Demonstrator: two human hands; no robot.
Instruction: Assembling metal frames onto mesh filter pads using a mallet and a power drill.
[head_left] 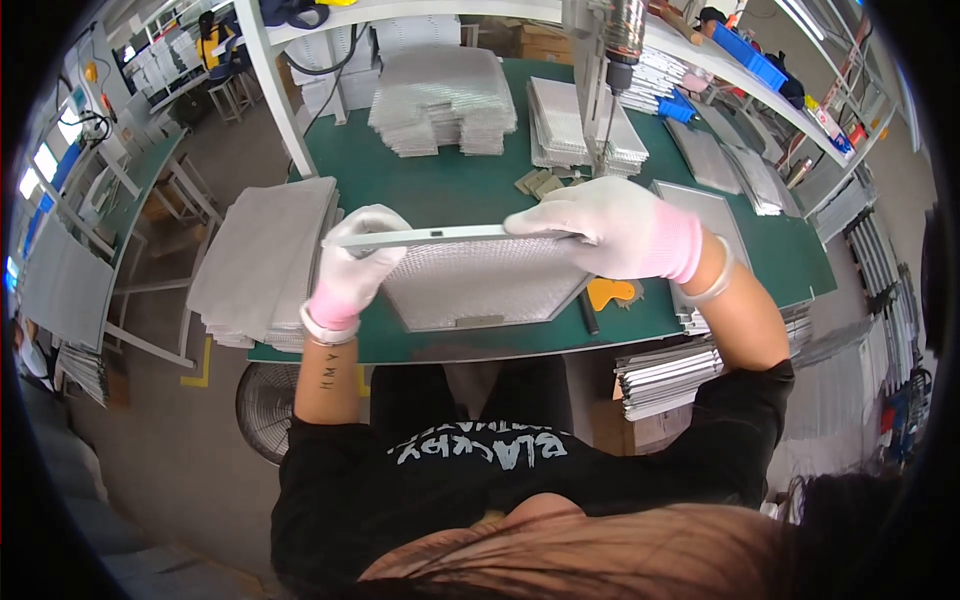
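Both my hands wear white gloves with pink cuffs. Between them is a rectangular metal mesh filter panel (480,282) with a thin silvery frame, tilted above the green table so one long frame edge faces up. My left hand (352,272) grips its left end, fingers behind the frame and thumb along the edge. At the right end, my right hand (625,228) is closed over the top corner; its fingertips behind the panel are partly hidden. Below the right hand lie an orange scraper-like tool (608,292) and a dark-handled tool (588,314).
Mesh sheets are stacked at the left (265,255) and back (440,95) of the table (430,350). A power driver (624,45) hangs above white panels (560,120). Small metal pieces (541,183) lie behind the filter. Framed panels (665,378) are piled under the right edge; a fan (262,410) stands on the floor.
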